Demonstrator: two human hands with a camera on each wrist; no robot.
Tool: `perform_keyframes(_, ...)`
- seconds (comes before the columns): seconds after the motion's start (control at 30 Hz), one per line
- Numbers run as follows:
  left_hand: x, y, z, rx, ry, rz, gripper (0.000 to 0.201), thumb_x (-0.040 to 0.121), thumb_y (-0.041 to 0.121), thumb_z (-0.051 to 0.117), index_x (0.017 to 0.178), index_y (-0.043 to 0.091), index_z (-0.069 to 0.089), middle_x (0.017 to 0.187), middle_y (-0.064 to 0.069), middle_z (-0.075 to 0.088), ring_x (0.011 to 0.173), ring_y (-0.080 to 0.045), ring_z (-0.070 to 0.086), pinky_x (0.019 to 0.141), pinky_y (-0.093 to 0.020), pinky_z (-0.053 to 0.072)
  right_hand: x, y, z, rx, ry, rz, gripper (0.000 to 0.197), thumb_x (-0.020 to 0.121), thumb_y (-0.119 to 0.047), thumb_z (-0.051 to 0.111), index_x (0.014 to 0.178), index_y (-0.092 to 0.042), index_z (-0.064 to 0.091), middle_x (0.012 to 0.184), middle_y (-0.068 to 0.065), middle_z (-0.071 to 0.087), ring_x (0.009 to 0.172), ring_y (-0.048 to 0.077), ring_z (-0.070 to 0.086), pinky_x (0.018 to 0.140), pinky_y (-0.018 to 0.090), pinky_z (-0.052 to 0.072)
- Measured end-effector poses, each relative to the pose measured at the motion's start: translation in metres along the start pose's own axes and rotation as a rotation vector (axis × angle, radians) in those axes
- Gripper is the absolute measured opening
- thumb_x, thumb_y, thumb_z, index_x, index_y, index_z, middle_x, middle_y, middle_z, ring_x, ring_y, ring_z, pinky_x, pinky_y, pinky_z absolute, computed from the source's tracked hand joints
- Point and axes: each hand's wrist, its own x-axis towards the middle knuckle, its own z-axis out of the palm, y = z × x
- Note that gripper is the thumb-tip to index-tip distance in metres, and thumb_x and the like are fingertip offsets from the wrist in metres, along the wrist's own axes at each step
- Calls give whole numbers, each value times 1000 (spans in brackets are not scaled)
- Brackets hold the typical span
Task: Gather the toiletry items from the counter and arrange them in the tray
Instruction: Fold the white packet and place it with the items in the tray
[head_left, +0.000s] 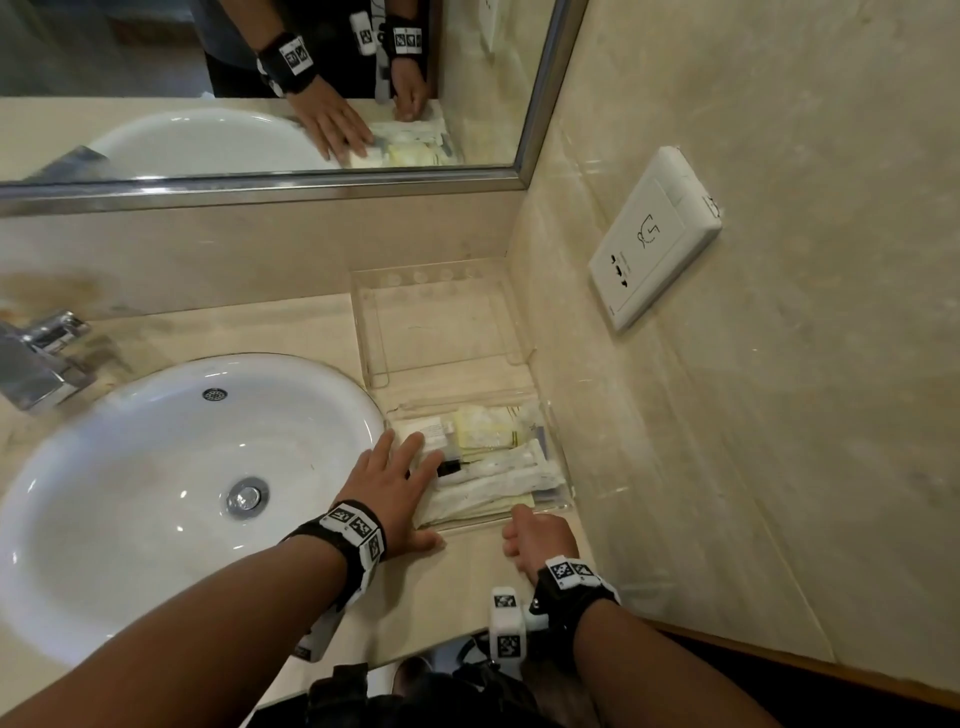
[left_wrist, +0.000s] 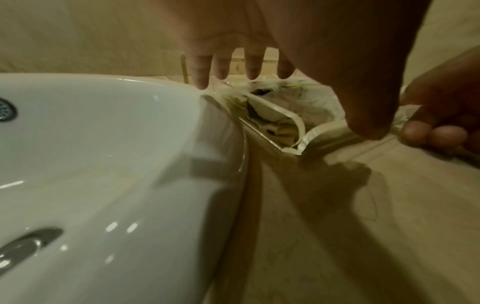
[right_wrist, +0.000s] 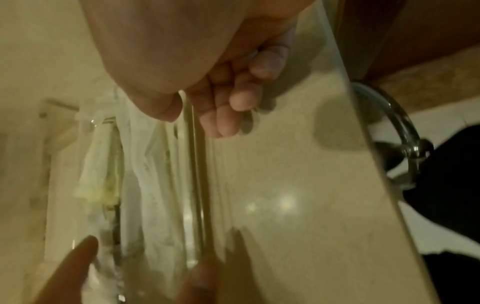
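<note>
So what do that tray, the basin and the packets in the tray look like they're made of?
The tray looks like clear acrylic or similar hard plastic: the counter shows through it and its edges catch light. The basin appears to be glazed white ceramic, smooth with sharp highlights. The packets seem to be thin white and pale yellow wrappers, crinkled; whether plastic film or paper I cannot tell.

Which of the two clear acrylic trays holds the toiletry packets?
The near clear acrylic tray, between both hands, holds the white and yellow packets; the far clear tray by the mirror looks empty.
</note>
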Motion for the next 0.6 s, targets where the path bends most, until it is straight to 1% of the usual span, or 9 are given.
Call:
perform_keyframes(0.1,-1,1,-4,2,8,-35,114,61,87,52,150,33,5,161,-5,2,146,-43,2,117,-52,19,4,-5,5,181,-24,98,36,88,-31,53,78,-2,71,61,7,71,47,18,50,57,30,41)
perform_keyframes(0.17,-1,1,-5,-14,7,-53,114,59,86,54,148,33,7,160,-5,2,144,-42,6,116,-51,22,7,-9,6,231,-19,148,35,91,-26,52,76,0,69,64,8,71,47,19,49,56,29,40)
perform_keyframes(0.23,0,0,-4,-43,-2,-52,115,60,85,55,150,33,5,162,-5,-1,146,-41,5,117,-49,21,6,-14,5,266,-24,170,33,93,-21,51,75,1,68,65,8,71,46,18,48,53,27,40)
perform_keyframes(0.33,3,-3,-3,-86,0,-56,116,61,83,57,152,33,4,163,-4,-5,148,-39,2,120,-47,17,9,-17,5,290,-27,160,33,93,-19,51,74,1,68,63,8,69,46,18,48,52,26,38)
perform_keyframes(0.4,4,-5,-5,-95,17,-61,113,64,80,59,152,32,6,163,-4,-4,148,-38,3,120,-45,15,12,-20,7,294,-13,152,34,92,-19,52,69,0,68,62,9,68,48,19,48,54,28,40)
perform_keyframes(0.47,5,-9,-9,-91,29,-60,111,66,77,60,152,31,7,163,-4,-4,148,-37,3,120,-43,14,15,-25,10,295,-12,147,35,91,-21,53,67,-2,69,62,10,68,51,21,50,59,31,42)
perform_keyframes(0.53,8,-13,-13,-86,29,-63,111,67,76,61,153,31,6,163,-4,-5,148,-37,2,120,-43,13,20,-31,11,292,-13,139,36,91,-22,53,66,-2,70,62,9,69,54,22,52,63,33,43)
perform_keyframes(0.6,12,-16,-16,-87,27,-68,112,68,75,62,154,31,4,163,-5,-6,149,-37,2,120,-43,12,24,-37,11,278,-16,135,37,89,-23,53,65,-2,71,62,9,69,57,23,53,64,34,44)
